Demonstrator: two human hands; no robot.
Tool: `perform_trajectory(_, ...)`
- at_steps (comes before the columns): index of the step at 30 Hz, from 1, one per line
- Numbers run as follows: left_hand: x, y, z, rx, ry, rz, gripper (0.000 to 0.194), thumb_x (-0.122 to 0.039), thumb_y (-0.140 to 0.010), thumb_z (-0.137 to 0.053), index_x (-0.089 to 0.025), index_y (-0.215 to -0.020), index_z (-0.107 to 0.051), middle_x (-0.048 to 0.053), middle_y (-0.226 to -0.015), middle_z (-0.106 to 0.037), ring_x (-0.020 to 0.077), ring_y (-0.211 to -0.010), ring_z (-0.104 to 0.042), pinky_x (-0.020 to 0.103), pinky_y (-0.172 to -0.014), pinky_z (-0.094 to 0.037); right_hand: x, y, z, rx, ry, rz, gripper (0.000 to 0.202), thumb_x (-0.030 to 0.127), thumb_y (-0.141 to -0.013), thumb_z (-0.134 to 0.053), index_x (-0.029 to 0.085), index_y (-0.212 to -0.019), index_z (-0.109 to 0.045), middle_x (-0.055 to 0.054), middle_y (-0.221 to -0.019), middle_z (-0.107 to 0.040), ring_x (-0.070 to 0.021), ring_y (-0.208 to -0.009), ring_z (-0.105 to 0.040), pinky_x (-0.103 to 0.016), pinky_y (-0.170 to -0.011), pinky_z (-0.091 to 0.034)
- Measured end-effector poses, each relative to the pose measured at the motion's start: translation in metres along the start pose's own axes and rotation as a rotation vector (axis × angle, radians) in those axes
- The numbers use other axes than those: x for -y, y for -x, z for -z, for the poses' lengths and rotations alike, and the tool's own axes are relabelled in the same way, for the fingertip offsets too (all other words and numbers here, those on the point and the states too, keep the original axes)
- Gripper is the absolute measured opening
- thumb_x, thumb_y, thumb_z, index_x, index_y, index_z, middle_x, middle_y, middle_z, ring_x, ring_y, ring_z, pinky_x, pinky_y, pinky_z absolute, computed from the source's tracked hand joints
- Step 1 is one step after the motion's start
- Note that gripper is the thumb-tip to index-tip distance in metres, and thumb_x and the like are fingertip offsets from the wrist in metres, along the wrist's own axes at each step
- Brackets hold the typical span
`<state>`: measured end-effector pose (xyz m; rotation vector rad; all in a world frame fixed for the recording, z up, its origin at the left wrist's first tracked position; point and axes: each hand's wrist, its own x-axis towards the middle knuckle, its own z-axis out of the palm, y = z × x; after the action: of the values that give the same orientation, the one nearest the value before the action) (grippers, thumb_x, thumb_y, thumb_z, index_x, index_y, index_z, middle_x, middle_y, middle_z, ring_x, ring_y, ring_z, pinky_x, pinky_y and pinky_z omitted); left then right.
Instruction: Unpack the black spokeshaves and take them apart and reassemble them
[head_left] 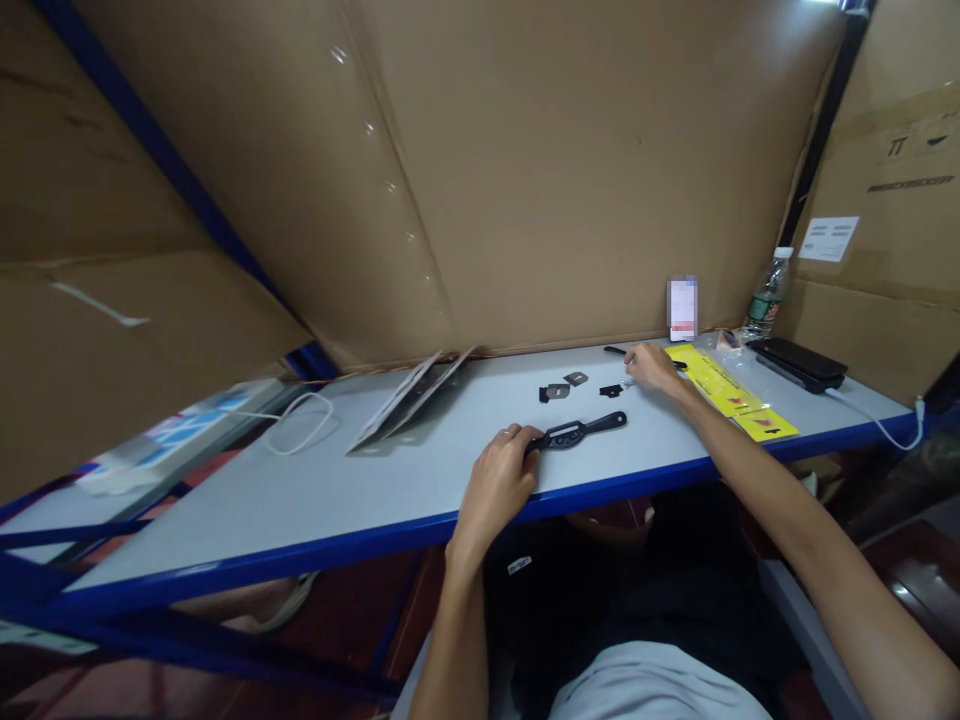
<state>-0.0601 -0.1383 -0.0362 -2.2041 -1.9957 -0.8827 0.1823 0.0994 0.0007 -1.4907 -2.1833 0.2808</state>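
My left hand is closed round the left end of a black two-handled tool near the table's front edge. Farther back, my right hand has its fingers pressed together over some small shiny parts; what they hold is too small to make out. Just left of those fingers lies a small black part. Two grey metal plates, one beside a black piece and another behind it, rest on the table. A black rod-like piece lies behind my right hand.
Yellow cards with clear plastic lie to the right. Beyond are a black case with a white cable, a water bottle and an upright phone. Tilted packages and a white cable are on the left. Cardboard walls surround the table.
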Motion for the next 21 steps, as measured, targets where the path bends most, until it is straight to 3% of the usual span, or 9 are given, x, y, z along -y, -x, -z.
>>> perform_trajectory(4,-0.002,0.0,0.001,0.007,-0.002,0.013,0.029,-0.012,-0.094,-0.049,-0.02,-0.117,-0.065,0.009,-0.111,-0.068,0.0296,-0.107,-0.065,0.039,-0.089,-0.049,0.011,0.006,0.005,0.213,0.015,0.211,0.026,0.025,-0.081,-0.077,0.018,-0.106,-0.08,-0.011,-0.107,-0.078,-0.0245,-0.095,-0.07,-0.03,-0.079,-0.049)
perform_trajectory(7,-0.004,0.0,0.002,0.011,-0.001,0.019,0.03,-0.011,-0.094,-0.049,-0.02,-0.117,-0.065,0.01,-0.112,-0.068,0.0299,-0.108,-0.065,0.04,-0.089,-0.049,0.02,0.009,0.004,0.327,0.037,0.267,0.026,0.025,-0.075,-0.083,0.018,-0.1,-0.081,-0.009,-0.105,-0.078,-0.0236,-0.092,-0.07,-0.028,-0.075,-0.047)
perform_trajectory(12,-0.006,0.001,0.003,-0.006,0.003,0.014,0.029,-0.01,-0.094,-0.049,-0.021,-0.116,-0.065,0.01,-0.113,-0.068,0.0285,-0.109,-0.065,0.039,-0.09,-0.049,0.022,0.009,0.003,0.292,0.005,0.233,0.024,0.016,-0.07,-0.085,0.014,-0.093,-0.079,-0.009,-0.093,-0.078,-0.022,-0.083,-0.069,-0.027,-0.068,-0.045)
perform_trajectory(17,-0.007,0.001,0.004,0.002,0.008,0.018,0.029,-0.01,-0.094,-0.05,-0.022,-0.116,-0.064,0.009,-0.111,-0.068,0.028,-0.107,-0.065,0.038,-0.089,-0.05,0.021,0.007,-0.002,0.24,-0.214,0.236,0.007,0.015,-0.08,-0.075,0.012,-0.085,-0.078,-0.012,-0.087,-0.078,-0.0212,-0.082,-0.069,-0.027,-0.07,-0.047)
perform_trajectory(21,-0.009,0.001,0.005,0.0,0.015,0.017,0.032,-0.008,-0.093,-0.05,-0.022,-0.117,-0.065,0.009,-0.111,-0.068,0.0278,-0.108,-0.065,0.037,-0.09,-0.05,0.041,0.01,-0.011,0.326,-0.395,0.265,0.013,0.017,-0.084,-0.068,0.013,-0.089,-0.079,-0.007,-0.082,-0.076,-0.0163,-0.07,-0.064,-0.025,-0.063,-0.047)
